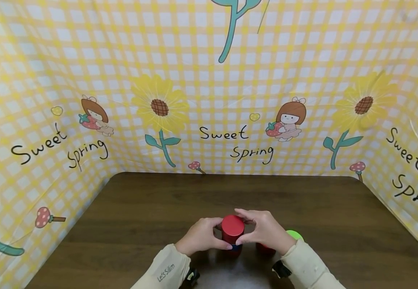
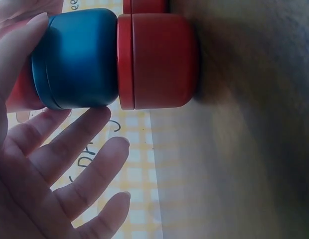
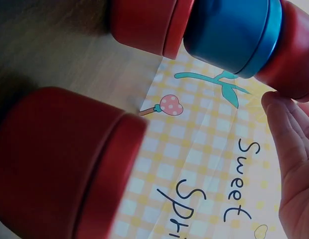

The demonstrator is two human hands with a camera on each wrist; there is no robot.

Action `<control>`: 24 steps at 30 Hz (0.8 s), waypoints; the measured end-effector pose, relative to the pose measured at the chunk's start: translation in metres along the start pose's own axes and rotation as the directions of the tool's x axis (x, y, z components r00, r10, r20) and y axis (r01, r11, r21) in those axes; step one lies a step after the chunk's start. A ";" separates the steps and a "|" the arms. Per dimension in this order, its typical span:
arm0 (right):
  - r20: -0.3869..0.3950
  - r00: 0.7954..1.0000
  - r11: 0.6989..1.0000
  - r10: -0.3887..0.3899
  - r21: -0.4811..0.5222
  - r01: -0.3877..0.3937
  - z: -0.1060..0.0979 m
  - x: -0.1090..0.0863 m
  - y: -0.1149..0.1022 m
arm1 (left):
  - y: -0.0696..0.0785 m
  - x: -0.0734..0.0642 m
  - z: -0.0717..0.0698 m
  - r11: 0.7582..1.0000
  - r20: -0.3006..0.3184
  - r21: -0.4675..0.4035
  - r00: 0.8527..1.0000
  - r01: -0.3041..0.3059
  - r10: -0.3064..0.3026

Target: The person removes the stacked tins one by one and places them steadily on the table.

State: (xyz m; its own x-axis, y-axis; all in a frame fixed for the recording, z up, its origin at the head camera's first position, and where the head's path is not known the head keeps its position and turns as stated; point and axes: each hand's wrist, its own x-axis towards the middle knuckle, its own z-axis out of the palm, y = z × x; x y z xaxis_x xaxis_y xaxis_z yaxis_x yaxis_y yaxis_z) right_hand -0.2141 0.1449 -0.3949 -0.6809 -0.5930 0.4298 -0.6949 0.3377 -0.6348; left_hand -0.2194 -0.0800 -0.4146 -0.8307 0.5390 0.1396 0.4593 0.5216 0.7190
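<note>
Three small round lidded tins stand stacked upright on the table. The bottom red tin (image 2: pixel 162 62) carries a blue tin (image 2: pixel 79 57), and an upper red tin (image 1: pixel 233 225) tops the stack. My left hand (image 1: pixel 202 237) holds the blue tin near its lid, thumb on one side and fingertips on the other, remaining fingers spread. Around the upper red tin, my right hand (image 1: pixel 266 229) pinches with thumb and fingers from the right. Part of that tin is hidden behind both hands.
Another red tin (image 3: pixel 60 159) stands right of the stack, partly under my right hand in the head view. A bright green round top (image 1: pixel 295 235) shows behind the right wrist. The brown table (image 1: pixel 158 196) meets a yellow checked cloth (image 1: pixel 209 100) at the back and sides.
</note>
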 end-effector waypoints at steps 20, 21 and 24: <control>0.015 0.997 0.997 0.074 -0.028 -0.074 0.001 0.001 -0.001 | 0.001 0.000 0.000 0.998 0.020 -0.036 0.999 0.044 -0.043; 0.016 0.997 0.997 0.078 -0.025 -0.078 0.001 0.001 -0.001 | 0.001 0.000 0.000 0.998 0.021 -0.037 0.999 0.044 -0.044; 0.018 0.996 0.996 0.083 -0.018 -0.083 0.001 0.001 0.000 | 0.001 0.000 0.000 0.998 0.023 -0.039 0.999 0.046 -0.045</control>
State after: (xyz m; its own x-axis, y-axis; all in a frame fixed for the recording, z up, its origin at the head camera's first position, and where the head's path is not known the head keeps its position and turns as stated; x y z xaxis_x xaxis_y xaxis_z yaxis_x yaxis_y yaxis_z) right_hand -0.2140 0.1433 -0.3952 -0.7321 -0.5758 0.3640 -0.6403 0.3991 -0.6563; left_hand -0.2190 -0.0794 -0.4137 -0.8429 0.5303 0.0910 0.4079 0.5195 0.7508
